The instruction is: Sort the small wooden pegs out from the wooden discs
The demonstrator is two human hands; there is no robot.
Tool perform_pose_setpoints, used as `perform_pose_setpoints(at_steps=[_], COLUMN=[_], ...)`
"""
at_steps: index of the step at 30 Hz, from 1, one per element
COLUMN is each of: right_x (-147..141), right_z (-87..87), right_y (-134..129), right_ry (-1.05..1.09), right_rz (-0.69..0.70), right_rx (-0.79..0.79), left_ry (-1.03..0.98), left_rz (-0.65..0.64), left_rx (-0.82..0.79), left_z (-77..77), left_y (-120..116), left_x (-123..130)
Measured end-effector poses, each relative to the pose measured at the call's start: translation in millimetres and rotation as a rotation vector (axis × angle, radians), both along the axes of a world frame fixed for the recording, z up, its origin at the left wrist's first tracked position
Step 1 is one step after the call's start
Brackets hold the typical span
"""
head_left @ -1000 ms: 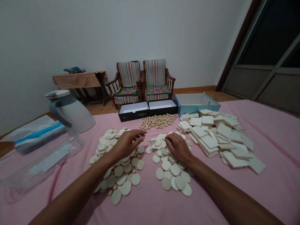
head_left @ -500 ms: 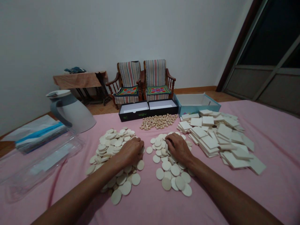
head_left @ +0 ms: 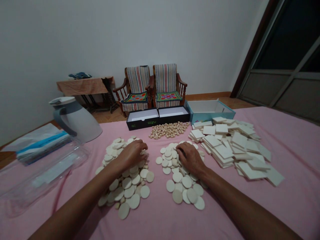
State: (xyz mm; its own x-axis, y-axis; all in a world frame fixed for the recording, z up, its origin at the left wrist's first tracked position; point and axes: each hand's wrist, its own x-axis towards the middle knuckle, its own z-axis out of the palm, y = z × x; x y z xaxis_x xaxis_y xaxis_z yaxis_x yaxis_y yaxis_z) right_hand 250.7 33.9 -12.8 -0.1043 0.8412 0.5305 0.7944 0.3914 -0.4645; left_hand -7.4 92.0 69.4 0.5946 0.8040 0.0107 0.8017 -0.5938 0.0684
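Note:
Two heaps of pale round wooden discs lie on a pink cloth. Over the upper part of the left disc heap (head_left: 129, 191) is my left hand (head_left: 133, 152), its fingers curled together and pointing right. What those fingers hold, if anything, is hidden. Small wooden beads (head_left: 122, 200) show among the discs of that heap. My right hand (head_left: 192, 156) rests on the right disc heap (head_left: 186, 182), fingers bent down onto the discs. Its fingertips are partly hidden, and I cannot make out what is pinched there.
Square white tiles (head_left: 226, 146) are heaped at the right. More beads (head_left: 170, 129) lie before a black box (head_left: 142, 125) and a light blue box (head_left: 212, 117). A grey-white jug (head_left: 85, 123), a tissue pack (head_left: 43, 146) and a clear plastic tray (head_left: 55, 170) stand left.
My left hand has shifted left and slightly up over its heap, uncovering discs and beads beneath. A loose disc has joined the right heap's left edge. My right hand looks almost unmoved.

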Motion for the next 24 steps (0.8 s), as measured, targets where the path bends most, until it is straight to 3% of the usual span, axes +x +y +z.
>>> perform_pose_setpoints(at_steps=[6, 14, 16, 21, 24], right_x=[0, 0, 0, 0, -1], right_z=[-0.1, 0.3, 0.3, 1.3, 2.3], right_y=[0, 0, 0, -1, -1], right_ry=[-0.008, -0.01, -0.009, -0.002, 0.005], right_rz=[0.003, 0.007, 0.01, 0.001, -0.001], right_rx=[0.006, -0.006, -0.005, -0.016, -0.024], left_ry=[0.087, 0.081, 0.01, -0.452, -0.34], left_rz=[0.025, 0.032, 0.039, -0.047, -0.05], left_rx=[-0.011, 0.015, 0.037, -0.058, -0.049], left_z=[-15.6, -7.9, -4.3, 1.9, 0.0], left_y=[4, 5, 3, 3, 7], left_x=[-2, -7, -7, -3, -5])
